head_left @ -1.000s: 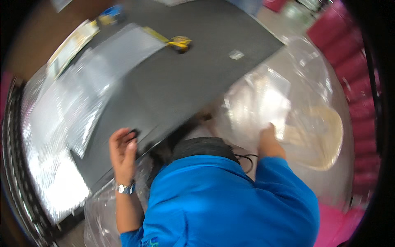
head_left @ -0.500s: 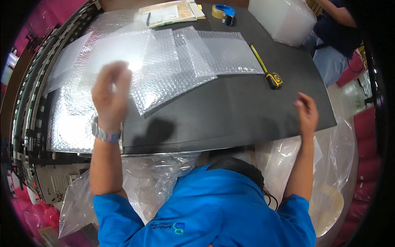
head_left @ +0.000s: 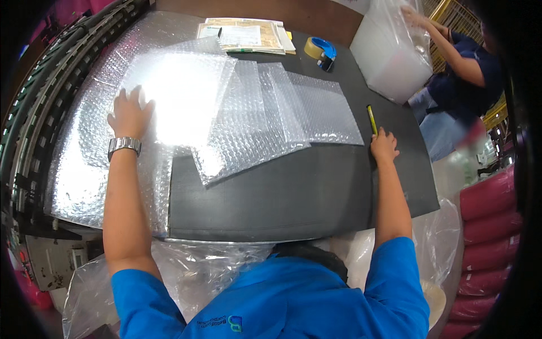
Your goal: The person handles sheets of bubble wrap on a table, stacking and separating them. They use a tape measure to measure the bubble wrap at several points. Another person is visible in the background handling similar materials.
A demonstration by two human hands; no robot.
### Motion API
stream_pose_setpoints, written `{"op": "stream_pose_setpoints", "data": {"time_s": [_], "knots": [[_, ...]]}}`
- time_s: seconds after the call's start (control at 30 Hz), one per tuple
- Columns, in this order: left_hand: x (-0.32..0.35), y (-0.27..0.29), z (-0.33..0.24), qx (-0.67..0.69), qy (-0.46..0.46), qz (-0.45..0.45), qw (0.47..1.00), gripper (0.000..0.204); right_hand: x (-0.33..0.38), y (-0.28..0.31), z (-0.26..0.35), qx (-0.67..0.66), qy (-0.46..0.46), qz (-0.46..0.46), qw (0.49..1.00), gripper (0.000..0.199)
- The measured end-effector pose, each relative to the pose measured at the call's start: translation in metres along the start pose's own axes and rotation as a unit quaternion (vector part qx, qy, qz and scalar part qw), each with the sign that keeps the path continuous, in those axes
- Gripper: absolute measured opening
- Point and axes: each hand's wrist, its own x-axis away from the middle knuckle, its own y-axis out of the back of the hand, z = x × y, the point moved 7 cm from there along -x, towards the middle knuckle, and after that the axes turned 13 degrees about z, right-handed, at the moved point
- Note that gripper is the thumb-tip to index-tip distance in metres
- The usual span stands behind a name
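My left hand (head_left: 130, 116) lies flat with fingers spread on the clear bubble wrap (head_left: 84, 164) at the left of the table, by the near-left edge of a glossy bubble-wrap piece (head_left: 180, 90). Further bubble-wrap pieces (head_left: 254, 141) overlap in a fan toward the middle. On the right, my right hand (head_left: 385, 148) grips a yellow and black tape measure (head_left: 371, 120). Its case is hidden under my fingers, while a short yellow length of blade sticks out on the far side.
Papers in a stack (head_left: 248, 35) and a blue tape dispenser (head_left: 320, 50) sit at the back of the dark table (head_left: 271, 209). A large plastic-wrapped white block (head_left: 389, 51) stands back right, a co-worker's hand (head_left: 415, 17) on it. Black rollers (head_left: 45, 152) line the left side.
My left hand has come down onto the bubble wrap. My right hand has moved to the tape measure and covers its case. The co-worker's hand now shows on the white block.
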Motion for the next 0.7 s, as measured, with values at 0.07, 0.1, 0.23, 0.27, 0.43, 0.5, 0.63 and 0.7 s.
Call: {"op": "stream_pose_setpoints", "data": {"time_s": [0.07,0.1,0.23,0.27,0.43,0.5,0.63,0.7], "knots": [[0.003,-0.012,-0.012,0.004,-0.001,0.053,0.999,0.056,0.015,0.030,0.031,0.052,0.115,-0.156,0.980,0.043],[0.006,-0.012,-0.015,0.006,-0.008,0.054,0.998,0.055,0.010,0.029,0.057,-0.026,0.256,-0.084,0.963,0.048],[0.011,-0.007,-0.014,0.013,-0.017,0.050,0.999,0.054,0.018,0.037,0.167,-0.145,0.514,0.117,0.838,0.073],[0.010,-0.005,-0.013,0.013,-0.020,0.047,0.999,0.053,0.007,0.034,0.183,-0.154,0.505,0.112,0.842,0.076],[0.015,0.002,-0.026,0.027,-0.053,0.078,0.995,0.051,-0.039,-0.017,0.198,-0.165,0.460,0.236,0.840,0.063],[0.020,0.003,-0.029,0.031,-0.065,0.101,0.992,0.049,-0.023,0.000,0.205,-0.063,0.436,0.279,0.853,0.049],[0.031,-0.003,-0.048,0.036,-0.121,0.150,0.981,0.048,-0.059,0.048,0.152,-0.373,0.285,0.251,0.847,0.025],[0.035,-0.002,-0.061,0.047,-0.147,0.120,0.981,0.049,-0.084,0.070,0.114,-0.668,0.243,0.188,0.678,0.018]]}}
